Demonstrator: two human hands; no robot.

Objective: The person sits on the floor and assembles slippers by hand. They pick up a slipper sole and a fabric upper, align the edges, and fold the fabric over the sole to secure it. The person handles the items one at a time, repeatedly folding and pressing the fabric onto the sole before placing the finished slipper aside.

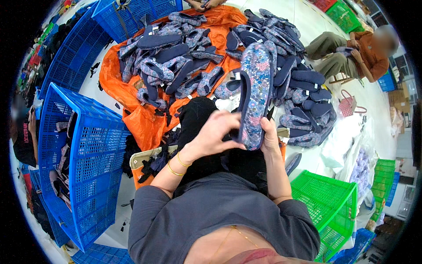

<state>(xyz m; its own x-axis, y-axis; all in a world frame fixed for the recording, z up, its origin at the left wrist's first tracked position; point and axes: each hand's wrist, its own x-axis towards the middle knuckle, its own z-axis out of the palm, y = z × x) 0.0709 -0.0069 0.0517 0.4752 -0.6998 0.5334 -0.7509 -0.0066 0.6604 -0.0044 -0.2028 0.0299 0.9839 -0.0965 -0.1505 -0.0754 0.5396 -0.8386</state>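
A floral slipper (257,83) with dark navy lining is held up in front of my chest, toe pointing away from me. My left hand (218,128) curls its fingers and thumb at the slipper's opening near the heel. On the other side, my right hand (269,134) grips the heel end, its thumb up along the floral side. Beyond my hands lies a heap of similar floral slippers (158,70) on an orange sheet (136,123). A second pile of slippers (303,81) lies to its right, many with navy soles up.
A tall blue crate (94,154) with slippers stands at my left; another blue crate (72,53) is behind it. A green crate (325,198) sits at my right. A seated co-worker (369,55) handles a slipper at far right, near a checked bag (347,104).
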